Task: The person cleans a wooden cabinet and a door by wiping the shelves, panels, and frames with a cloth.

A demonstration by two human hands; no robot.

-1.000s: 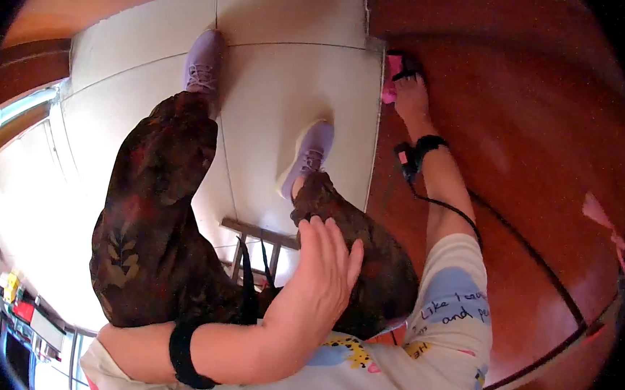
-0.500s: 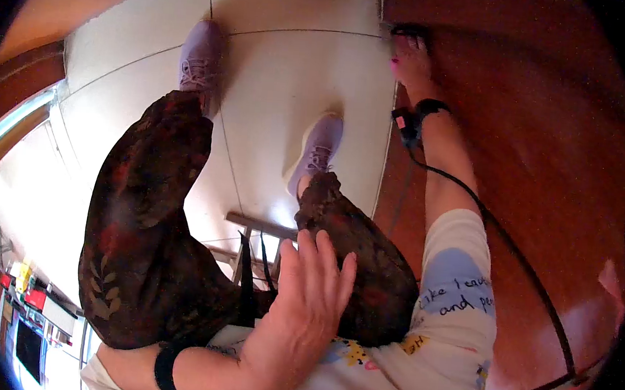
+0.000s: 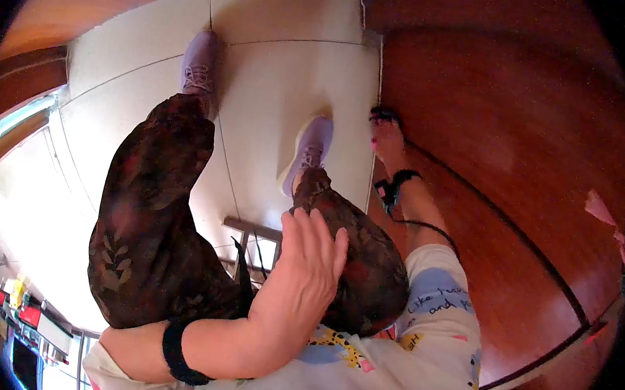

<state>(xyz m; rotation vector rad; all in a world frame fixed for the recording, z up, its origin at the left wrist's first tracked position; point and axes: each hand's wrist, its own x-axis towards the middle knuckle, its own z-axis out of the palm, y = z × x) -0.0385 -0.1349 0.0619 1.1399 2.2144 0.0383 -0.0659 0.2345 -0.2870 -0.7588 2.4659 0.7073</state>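
The left hand [image 3: 300, 266] is held over the patterned trousers [image 3: 369, 271], its fingers extended and its grip released. Farther out, a small black object [image 3: 383, 114] at the edge of the reddish-brown wooden worktop [image 3: 505, 129] is touched by the right hand [image 3: 389, 141]; whether that grip is clenched cannot be told. Lilac lace-up shoes [image 3: 200, 64] are planted on pale floor tiles [image 3: 284, 77].

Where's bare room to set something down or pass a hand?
Bare: reddish surface beyond the thick black cord; floor tile between the two shoes. Crowded: around the right hand, dark object touching it, wrist device close by; between the trouser legs, with a brown frame.
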